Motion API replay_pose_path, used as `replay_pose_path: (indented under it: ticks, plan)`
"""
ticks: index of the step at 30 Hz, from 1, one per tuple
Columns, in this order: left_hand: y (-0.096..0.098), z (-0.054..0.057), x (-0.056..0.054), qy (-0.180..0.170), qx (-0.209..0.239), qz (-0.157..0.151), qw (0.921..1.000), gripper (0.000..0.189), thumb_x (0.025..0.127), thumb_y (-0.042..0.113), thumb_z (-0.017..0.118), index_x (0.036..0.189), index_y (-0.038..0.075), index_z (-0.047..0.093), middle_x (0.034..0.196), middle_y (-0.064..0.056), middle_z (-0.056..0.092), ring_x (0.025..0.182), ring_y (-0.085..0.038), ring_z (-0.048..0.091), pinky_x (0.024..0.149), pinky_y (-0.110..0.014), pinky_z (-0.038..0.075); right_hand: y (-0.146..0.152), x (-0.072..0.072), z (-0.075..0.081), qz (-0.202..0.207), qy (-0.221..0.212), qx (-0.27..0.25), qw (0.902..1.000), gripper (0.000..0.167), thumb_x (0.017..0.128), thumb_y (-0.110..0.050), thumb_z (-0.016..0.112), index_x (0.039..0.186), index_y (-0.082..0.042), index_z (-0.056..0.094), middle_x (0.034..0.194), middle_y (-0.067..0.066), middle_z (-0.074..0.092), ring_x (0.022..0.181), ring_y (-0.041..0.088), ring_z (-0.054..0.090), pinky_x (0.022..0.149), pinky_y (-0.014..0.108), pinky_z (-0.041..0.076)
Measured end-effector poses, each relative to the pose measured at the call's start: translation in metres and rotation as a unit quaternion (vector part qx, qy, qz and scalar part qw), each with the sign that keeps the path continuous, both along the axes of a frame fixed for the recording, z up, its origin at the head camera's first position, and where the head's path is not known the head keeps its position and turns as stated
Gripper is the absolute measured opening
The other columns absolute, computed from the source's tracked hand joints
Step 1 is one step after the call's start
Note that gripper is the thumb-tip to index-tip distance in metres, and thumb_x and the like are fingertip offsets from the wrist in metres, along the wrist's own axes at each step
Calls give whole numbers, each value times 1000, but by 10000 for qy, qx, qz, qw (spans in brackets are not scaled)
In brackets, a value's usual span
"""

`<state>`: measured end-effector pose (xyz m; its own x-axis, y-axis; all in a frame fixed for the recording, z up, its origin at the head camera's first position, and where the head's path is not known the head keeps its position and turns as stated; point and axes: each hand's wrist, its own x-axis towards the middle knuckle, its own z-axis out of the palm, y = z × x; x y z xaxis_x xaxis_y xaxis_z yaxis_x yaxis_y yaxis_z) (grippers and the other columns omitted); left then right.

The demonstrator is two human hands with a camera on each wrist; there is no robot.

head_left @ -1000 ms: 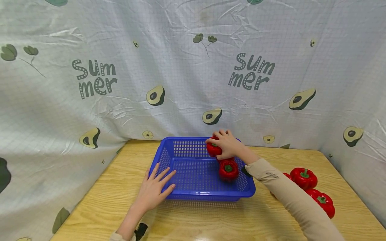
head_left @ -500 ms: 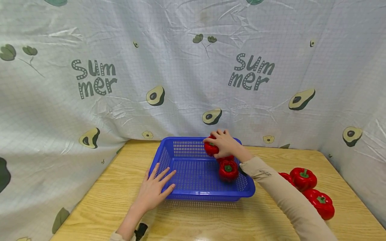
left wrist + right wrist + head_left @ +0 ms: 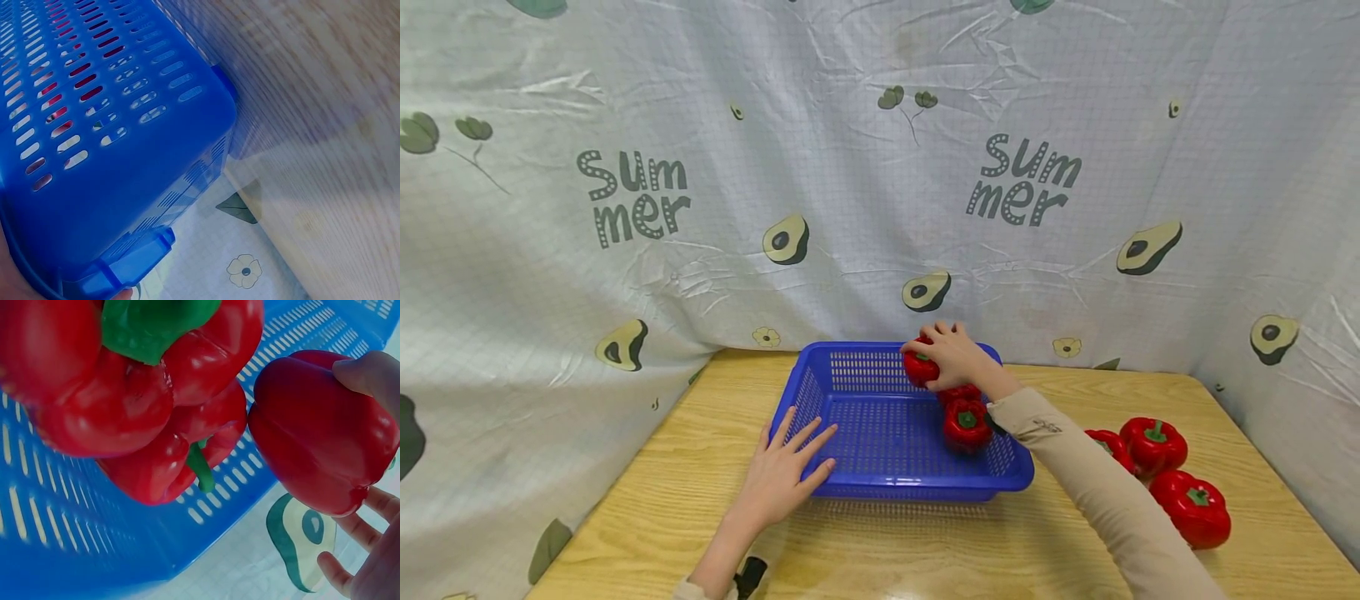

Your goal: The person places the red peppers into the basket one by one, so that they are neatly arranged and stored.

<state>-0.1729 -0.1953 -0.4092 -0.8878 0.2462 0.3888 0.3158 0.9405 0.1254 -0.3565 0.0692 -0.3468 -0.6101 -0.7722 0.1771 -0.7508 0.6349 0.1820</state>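
A blue slotted plastic basket [image 3: 917, 482] stands on the wooden table in the head view. My right hand [image 3: 958, 360] grips a red bell pepper [image 3: 919, 370] inside it, near the back wall. In the right wrist view, thumb and fingers lie around that held pepper [image 3: 319, 431]. Two more red peppers sit at the basket's right end: a front pepper [image 3: 967, 427] and one behind it [image 3: 953, 395], partly hidden by my hand. My left hand [image 3: 778, 475] rests on the basket's left front corner, fingers straight and spread. The left wrist view mostly shows the basket's outer wall [image 3: 144, 156].
Right of the basket on the table [image 3: 647, 517] lie three red peppers: a rear pepper [image 3: 1153, 447], a front pepper [image 3: 1192, 510] and a left one [image 3: 1112, 448] partly behind my right sleeve. A printed cloth [image 3: 850, 167] hangs behind the table and at both sides.
My right hand has moved slightly left along the basket's back wall with the pepper in its grip. The left hand has stayed in place.
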Motion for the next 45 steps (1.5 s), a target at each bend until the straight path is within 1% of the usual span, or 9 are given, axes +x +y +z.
replay_pose_path:
  ticks: [6, 9, 10, 13, 20, 26, 35, 41, 45]
  plan:
    - [0, -1, -1, -115, 28, 49, 9999, 46, 86, 45, 51, 129, 30, 49, 133, -2, 49, 134, -36, 25, 102, -62, 19, -3, -6, -9, 186, 156, -129, 9996, 58, 69, -41, 68, 122, -33, 46, 105, 7, 47, 98, 26, 41, 80, 49, 35]
    - [0, -1, -1, -122, -3, 60, 9999, 46, 86, 47, 49, 129, 31, 48, 134, -2, 49, 134, -36, 25, 103, -62, 19, -5, -7, -12, 153, 92, -110, 9998, 59, 68, -42, 69, 122, -30, 47, 106, 8, 47, 99, 27, 41, 81, 51, 35]
    - [0, -1, -1, -116, -17, 66, 9999, 46, 86, 47, 48, 129, 31, 47, 134, -2, 49, 134, -36, 25, 103, -62, 19, -7, -5, -11, 50, -26, -70, 10000, 59, 68, -38, 69, 122, -28, 47, 108, 9, 48, 101, 27, 41, 83, 52, 35]
    - [0, -2, -1, -103, -29, 72, 9999, 46, 86, 47, 49, 129, 31, 47, 134, -2, 49, 134, -35, 25, 103, -62, 19, -9, -6, -13, -56, -95, 16, 9999, 61, 67, -40, 70, 122, -28, 47, 111, 10, 48, 103, 28, 41, 85, 53, 34]
    - [0, -3, -1, -40, 20, 33, 10000, 46, 86, 46, 49, 129, 30, 48, 133, -2, 49, 134, -36, 24, 103, -62, 17, -11, -6, -18, -172, -64, 215, 9996, 61, 69, -40, 69, 125, -30, 45, 114, 8, 47, 110, 27, 40, 91, 56, 32]
    - [-1, -4, -1, 113, -28, 4, 9999, 46, 85, 46, 50, 128, 29, 49, 131, -3, 51, 133, -37, 26, 103, -62, 19, -13, -5, -24, -147, -185, 288, 9993, 62, 70, -38, 69, 126, -28, 45, 118, 9, 47, 113, 28, 39, 94, 61, 29]
    - [0, -2, -1, -83, 16, 18, 10000, 47, 86, 46, 49, 129, 28, 48, 133, -3, 49, 134, -36, 25, 103, -61, 18, -14, -1, -28, -289, -577, 381, 9972, 64, 71, -35, 70, 128, -28, 43, 124, 8, 46, 121, 29, 35, 99, 65, 22]
    - [-1, -2, -2, -87, 6, 13, 10000, 47, 86, 47, 47, 129, 28, 48, 134, -3, 48, 134, -36, 24, 103, -62, 18, -15, 0, -32, -288, -728, 394, 9962, 63, 71, -34, 71, 127, -26, 44, 125, 7, 47, 121, 29, 38, 99, 66, 21]
    - [-1, -3, -2, -32, 39, 2, 10000, 46, 86, 45, 50, 129, 28, 49, 133, -3, 49, 134, -36, 25, 103, -62, 18, -17, 1, -36, -311, -808, 406, 9954, 63, 71, -32, 73, 126, -27, 44, 124, 7, 48, 119, 26, 39, 99, 64, 24]
